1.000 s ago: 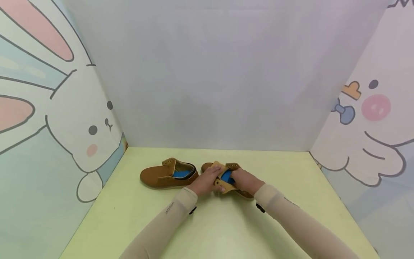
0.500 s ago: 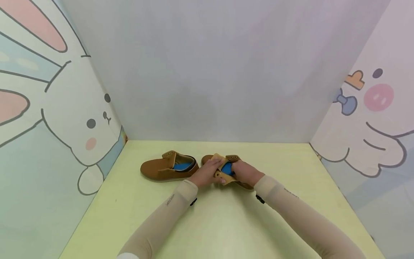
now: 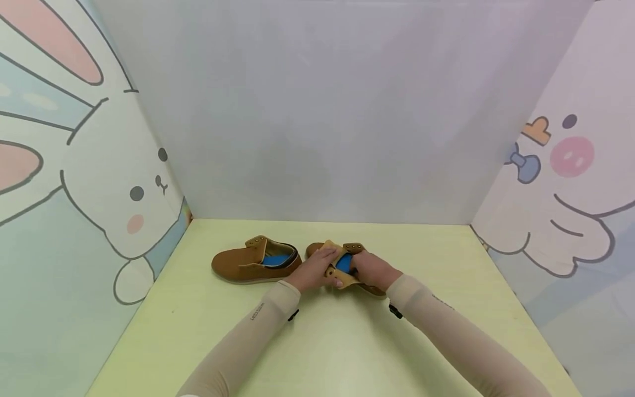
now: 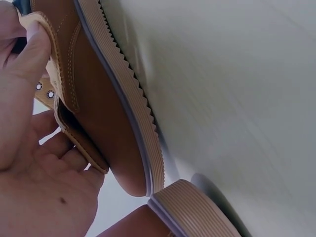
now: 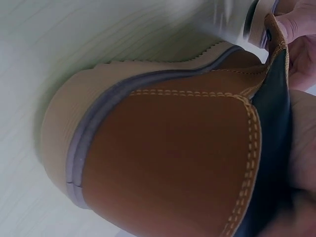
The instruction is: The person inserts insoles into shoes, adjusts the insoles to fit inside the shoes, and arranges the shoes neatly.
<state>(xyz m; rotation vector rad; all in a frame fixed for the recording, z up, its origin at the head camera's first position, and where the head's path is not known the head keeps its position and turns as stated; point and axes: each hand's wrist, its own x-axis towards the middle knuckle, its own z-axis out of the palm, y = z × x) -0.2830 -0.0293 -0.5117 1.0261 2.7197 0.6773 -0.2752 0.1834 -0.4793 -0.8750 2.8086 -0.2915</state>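
A brown lace-up shoe (image 4: 101,106) without laces stands on the table, its tan tongue and eyelet flaps spread apart. My left hand (image 3: 316,270) holds this opening: the thumb (image 4: 35,52) presses on the near flap, and the other fingers lie at the tongue. Inside shows a blue insole (image 3: 343,264). My right hand (image 3: 374,270) reaches into the shoe from the heel side; its fingertips are hidden, so their grip on the insole is unclear. The dark collar lining (image 5: 274,128) lies beside that hand in the right wrist view.
A matching brown shoe (image 3: 230,264) with a blue insole stands to the left, toe pointing left, its heel close to the first shoe's toe. The pale yellow table (image 3: 327,353) is bounded by a grey back wall (image 3: 317,138) and cartoon-printed side walls.
The head view has tilted slightly up and then partly back down. Both hands stay at the same shoe, with little visible movement.
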